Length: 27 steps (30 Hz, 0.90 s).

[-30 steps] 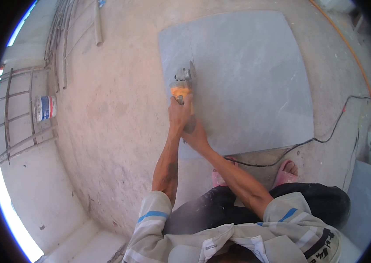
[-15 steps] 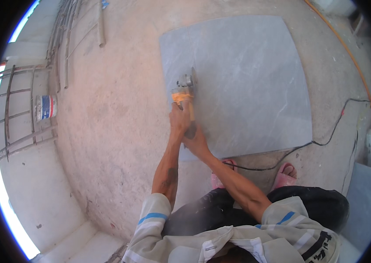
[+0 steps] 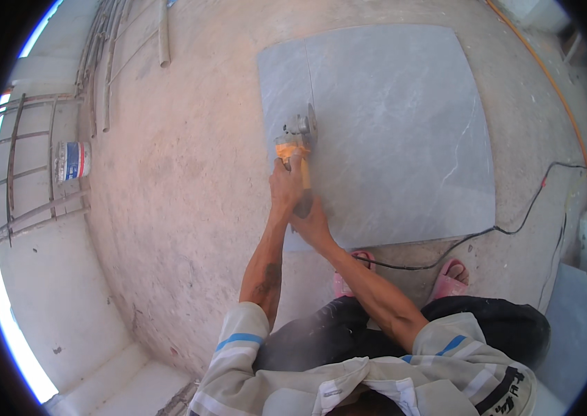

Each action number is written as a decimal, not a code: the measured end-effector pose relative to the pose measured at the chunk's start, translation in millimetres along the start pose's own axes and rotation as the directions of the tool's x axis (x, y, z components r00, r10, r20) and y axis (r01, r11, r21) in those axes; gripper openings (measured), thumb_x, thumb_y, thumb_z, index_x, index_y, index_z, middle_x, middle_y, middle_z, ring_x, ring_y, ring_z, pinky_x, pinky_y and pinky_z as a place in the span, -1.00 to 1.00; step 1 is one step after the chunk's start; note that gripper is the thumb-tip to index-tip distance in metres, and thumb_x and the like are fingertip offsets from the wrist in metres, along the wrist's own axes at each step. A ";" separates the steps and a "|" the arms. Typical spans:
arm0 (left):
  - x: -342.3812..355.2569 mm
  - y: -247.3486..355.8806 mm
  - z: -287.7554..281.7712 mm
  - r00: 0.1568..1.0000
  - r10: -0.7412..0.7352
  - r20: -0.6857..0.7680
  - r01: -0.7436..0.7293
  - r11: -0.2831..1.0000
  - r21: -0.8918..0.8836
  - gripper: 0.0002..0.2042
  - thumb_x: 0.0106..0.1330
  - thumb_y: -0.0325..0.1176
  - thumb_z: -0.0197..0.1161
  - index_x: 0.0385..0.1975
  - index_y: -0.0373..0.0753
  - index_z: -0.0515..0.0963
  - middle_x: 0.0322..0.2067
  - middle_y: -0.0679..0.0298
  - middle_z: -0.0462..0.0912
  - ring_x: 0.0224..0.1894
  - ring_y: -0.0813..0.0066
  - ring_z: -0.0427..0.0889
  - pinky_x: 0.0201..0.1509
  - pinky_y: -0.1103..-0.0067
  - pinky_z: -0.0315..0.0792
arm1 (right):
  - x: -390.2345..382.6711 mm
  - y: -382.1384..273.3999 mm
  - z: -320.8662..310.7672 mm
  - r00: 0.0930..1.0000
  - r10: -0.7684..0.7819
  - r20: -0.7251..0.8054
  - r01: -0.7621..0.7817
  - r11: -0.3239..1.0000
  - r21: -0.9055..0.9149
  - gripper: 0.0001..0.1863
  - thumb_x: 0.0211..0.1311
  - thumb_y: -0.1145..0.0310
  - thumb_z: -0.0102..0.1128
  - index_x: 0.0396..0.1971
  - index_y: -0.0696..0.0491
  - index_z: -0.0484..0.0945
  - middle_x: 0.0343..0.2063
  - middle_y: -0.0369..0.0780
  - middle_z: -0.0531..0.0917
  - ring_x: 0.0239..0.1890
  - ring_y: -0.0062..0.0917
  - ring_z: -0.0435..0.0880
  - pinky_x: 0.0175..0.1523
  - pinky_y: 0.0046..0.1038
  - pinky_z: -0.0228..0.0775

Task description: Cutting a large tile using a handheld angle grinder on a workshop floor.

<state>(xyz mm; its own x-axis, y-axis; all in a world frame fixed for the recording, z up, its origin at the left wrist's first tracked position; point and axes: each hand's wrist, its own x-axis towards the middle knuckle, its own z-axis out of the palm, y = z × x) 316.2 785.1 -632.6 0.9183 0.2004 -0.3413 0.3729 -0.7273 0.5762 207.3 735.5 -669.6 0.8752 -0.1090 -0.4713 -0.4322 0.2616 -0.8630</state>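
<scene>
Hands (image 3: 285, 186) round grinder (image 3: 292, 150), blade (image 3: 312, 122) apparently in slab (image 3: 397, 132), floor (image 3: 175, 180) past left edge (image 3: 265, 104)

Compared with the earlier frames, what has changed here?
The yellow and grey angle grinder has edged slightly toward the person along the flat grey marbled slab; the thin dark line beyond it shows more clearly. Nothing was grasped or let go: left hand and right hand still grip the grinder.

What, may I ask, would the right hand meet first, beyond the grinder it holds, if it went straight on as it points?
The right hand would likely meet the left hand, gripping the grinder ahead, though depth is unclear.
</scene>
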 end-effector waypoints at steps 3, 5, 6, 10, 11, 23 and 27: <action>3.7 0.0 1.3 1.000 0.024 -0.006 -0.024 1.000 -0.002 -0.21 0.38 0.29 -0.02 0.03 -0.55 0.43 -0.14 -0.40 0.60 0.03 -0.35 0.56 0.13 0.12 0.39 | 4.1 2.1 1.7 1.000 -0.001 -0.021 0.001 1.000 -0.014 -0.25 -0.01 0.06 0.58 -0.03 0.17 0.29 -0.25 -0.11 0.60 -0.24 -0.40 0.67 -0.20 -0.35 0.51; 2.1 1.4 4.9 1.000 -0.022 -0.008 0.022 0.999 -0.024 -0.20 0.37 0.31 -0.02 0.05 -0.53 0.44 -0.12 -0.37 0.61 0.05 -0.32 0.56 0.14 0.13 0.38 | 6.9 8.8 1.6 1.000 -0.003 -0.027 0.003 1.000 -0.006 -0.24 -0.01 0.04 0.58 -0.02 0.17 0.29 -0.25 -0.10 0.61 -0.23 -0.38 0.68 -0.18 -0.34 0.51; 2.6 2.2 7.2 1.000 -0.019 -0.001 0.019 0.999 -0.028 -0.20 0.37 0.31 -0.02 0.05 -0.53 0.44 -0.12 -0.37 0.61 0.05 -0.32 0.56 0.14 0.13 0.38 | 9.5 12.5 1.1 0.999 -0.004 -0.035 0.003 1.000 -0.009 -0.24 -0.01 0.04 0.58 -0.02 0.17 0.29 -0.25 -0.10 0.61 -0.23 -0.38 0.68 -0.18 -0.34 0.51; 7.8 10.3 1.2 1.000 -0.022 -0.007 0.022 1.000 0.000 -0.21 0.37 0.32 -0.04 0.01 -0.51 0.46 -0.11 -0.38 0.60 0.04 -0.33 0.55 0.13 0.11 0.38 | 16.3 7.9 2.4 1.000 0.018 0.005 -0.018 1.000 -0.011 -0.28 0.05 0.12 0.54 0.04 0.18 0.30 -0.26 -0.15 0.60 -0.30 -0.49 0.64 -0.24 -0.41 0.48; 9.9 9.5 0.7 1.000 -0.014 -0.006 0.014 1.000 0.007 -0.22 0.37 0.32 -0.04 -0.01 -0.50 0.47 -0.12 -0.38 0.59 0.03 -0.34 0.55 0.12 0.10 0.38 | 17.3 7.3 2.3 0.999 0.023 0.026 -0.023 1.000 -0.013 -0.22 0.00 0.02 0.57 0.00 0.17 0.28 -0.23 -0.08 0.62 -0.19 -0.36 0.69 -0.15 -0.31 0.51; 52.6 31.5 -0.5 1.000 -0.013 0.000 0.013 0.999 0.030 -0.17 0.35 0.33 -0.08 0.00 -0.55 0.48 -0.05 -0.38 0.57 0.09 -0.34 0.51 0.19 0.14 0.35 | 59.6 -18.1 5.5 1.000 0.004 0.021 -0.003 0.999 -0.032 -0.24 0.00 0.03 0.56 -0.02 0.16 0.27 -0.29 -0.09 0.63 -0.29 -0.36 0.71 -0.22 -0.33 0.51; 60.1 37.1 3.9 1.000 -0.006 -0.012 0.006 1.000 -0.011 -0.19 0.36 0.33 -0.06 -0.02 -0.53 0.46 -0.10 -0.37 0.60 0.03 -0.32 0.56 0.14 0.11 0.39 | 69.1 -19.1 3.7 0.998 -0.056 -0.038 0.051 0.992 -0.113 -0.23 0.00 0.04 0.55 -0.02 0.17 0.26 -0.28 -0.08 0.63 -0.29 -0.34 0.70 -0.22 -0.33 0.51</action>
<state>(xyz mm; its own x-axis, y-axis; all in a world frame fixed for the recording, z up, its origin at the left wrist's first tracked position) 384.7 767.7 -634.7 0.9175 0.2128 -0.3361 0.3800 -0.7188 0.5822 276.8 726.5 -685.0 0.8892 -0.1597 -0.4288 -0.4083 0.1460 -0.9011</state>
